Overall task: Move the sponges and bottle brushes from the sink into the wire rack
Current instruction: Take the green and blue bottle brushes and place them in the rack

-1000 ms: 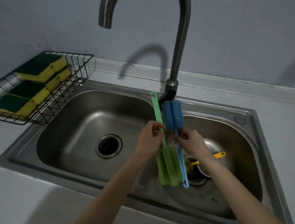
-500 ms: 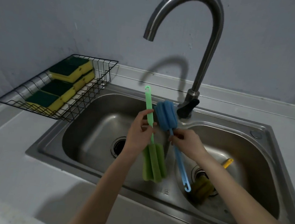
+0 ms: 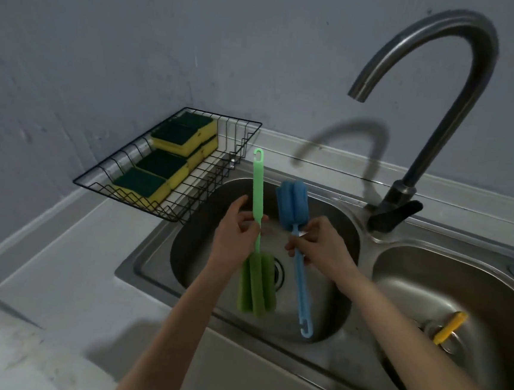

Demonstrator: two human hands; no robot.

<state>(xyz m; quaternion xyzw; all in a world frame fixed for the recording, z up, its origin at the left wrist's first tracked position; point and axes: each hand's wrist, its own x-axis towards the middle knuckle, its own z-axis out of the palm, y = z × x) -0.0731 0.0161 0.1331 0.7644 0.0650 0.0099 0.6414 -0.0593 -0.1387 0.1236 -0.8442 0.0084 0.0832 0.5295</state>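
Observation:
My left hand (image 3: 238, 235) grips the green bottle brush (image 3: 255, 285) by its handle, sponge head hanging down, hook end up. My right hand (image 3: 322, 248) holds the blue bottle brush (image 3: 291, 208) by its handle, sponge head up, hook end down. Both brushes hang over the left basin of the steel sink (image 3: 150, 266). A yellow brush handle (image 3: 449, 328) lies in the right basin by its drain; my right forearm hides its head. The black wire rack (image 3: 238, 149) stands on the counter left of the sink, with several yellow-green sponges (image 3: 161, 168) along its left side.
A tall curved tap (image 3: 420, 165) rises behind the divider between the basins, spout out over the left basin. The grey wall runs close behind the rack and tap. Grey countertop (image 3: 65, 271) spreads to the left and front of the sink.
Both hands have carried the brushes leftward, from over the divider to over the left basin, nearer the rack. My head has turned left, shifting the view.

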